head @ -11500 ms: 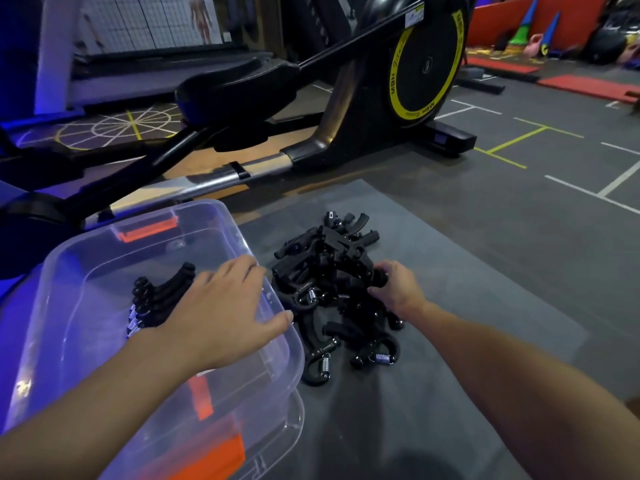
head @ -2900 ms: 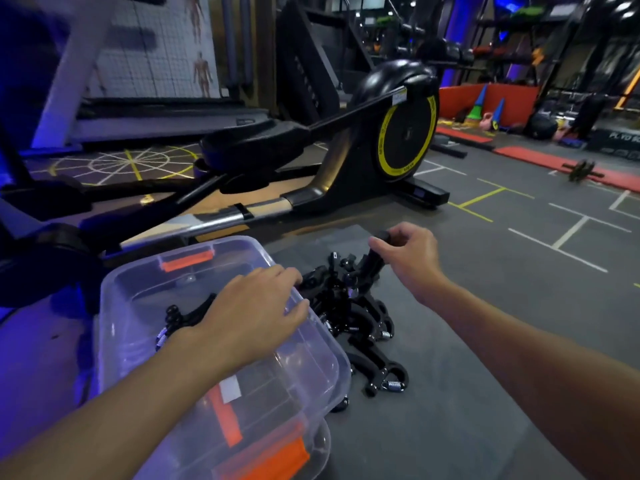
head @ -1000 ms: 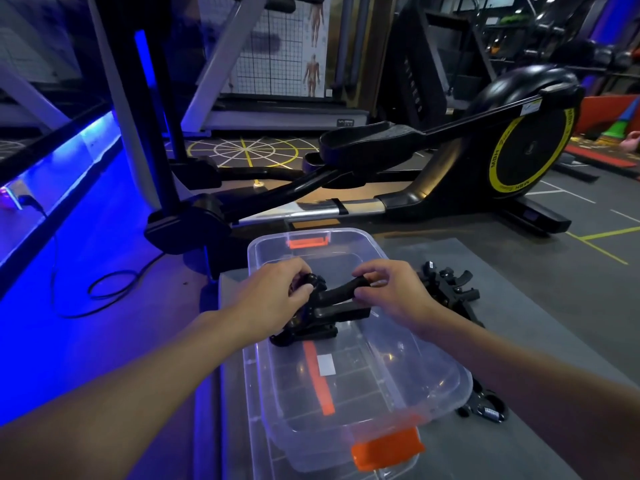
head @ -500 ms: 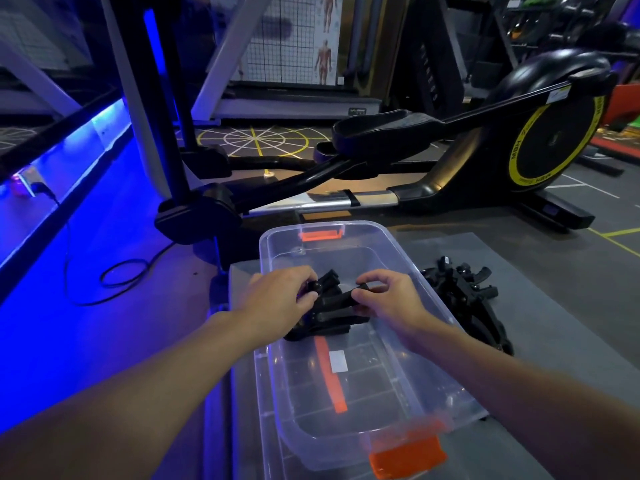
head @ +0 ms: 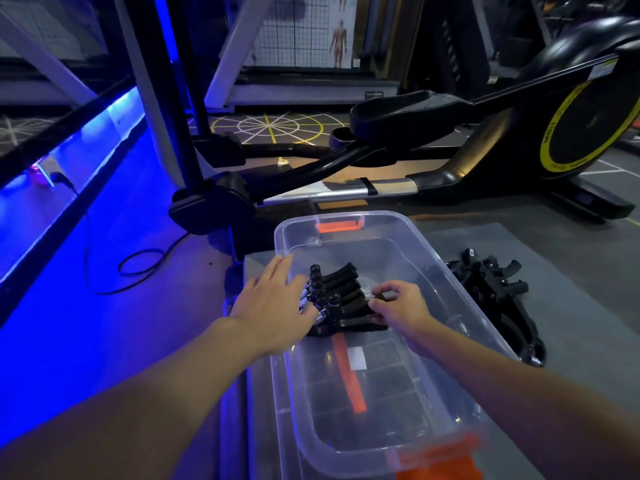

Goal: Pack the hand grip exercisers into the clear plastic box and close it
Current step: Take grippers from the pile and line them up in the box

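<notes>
My left hand lies flat over the box rim; my right hand pinches the grips inside.

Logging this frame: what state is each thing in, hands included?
clear plastic box: open, no lid on it, partly filled.
row of exercisers: inside the box, lined up side by side.
pile of exercisers: loose on the mat right of the box, not yet packed.
left hand: fingers straight, resting against the row's spring ends.
right hand: fingers curled, pinching the row's handle ends.
</notes>
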A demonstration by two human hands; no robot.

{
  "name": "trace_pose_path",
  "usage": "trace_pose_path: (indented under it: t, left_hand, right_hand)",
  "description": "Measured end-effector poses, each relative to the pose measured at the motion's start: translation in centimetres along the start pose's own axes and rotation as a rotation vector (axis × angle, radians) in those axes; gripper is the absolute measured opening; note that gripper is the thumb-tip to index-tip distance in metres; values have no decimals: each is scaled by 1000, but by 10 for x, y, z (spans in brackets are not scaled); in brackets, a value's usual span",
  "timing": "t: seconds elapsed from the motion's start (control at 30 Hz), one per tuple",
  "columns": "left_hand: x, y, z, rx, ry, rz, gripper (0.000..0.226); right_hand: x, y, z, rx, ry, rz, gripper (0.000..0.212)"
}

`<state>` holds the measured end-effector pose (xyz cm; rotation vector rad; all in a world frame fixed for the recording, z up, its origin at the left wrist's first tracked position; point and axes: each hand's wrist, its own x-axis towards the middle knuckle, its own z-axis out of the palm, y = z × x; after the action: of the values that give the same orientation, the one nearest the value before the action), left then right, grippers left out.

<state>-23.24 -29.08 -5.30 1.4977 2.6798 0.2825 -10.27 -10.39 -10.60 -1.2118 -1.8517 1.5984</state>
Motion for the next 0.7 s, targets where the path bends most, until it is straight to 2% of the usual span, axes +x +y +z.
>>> trace_pose_path:
  t: [0.13,0.27,0.7]
  left_hand:
    - [0,-2,3,-14,-1,-5,46]
    - [-2,-1,3,-16,12,-5,63]
    - [-2,0,4,-19,-7,-5,66]
  right_hand:
    - [7,8,11,1,-26,30,19]
    - [14,16,18,-34,-13,49,22]
    - [27,31,28,-112,-53,72,28]
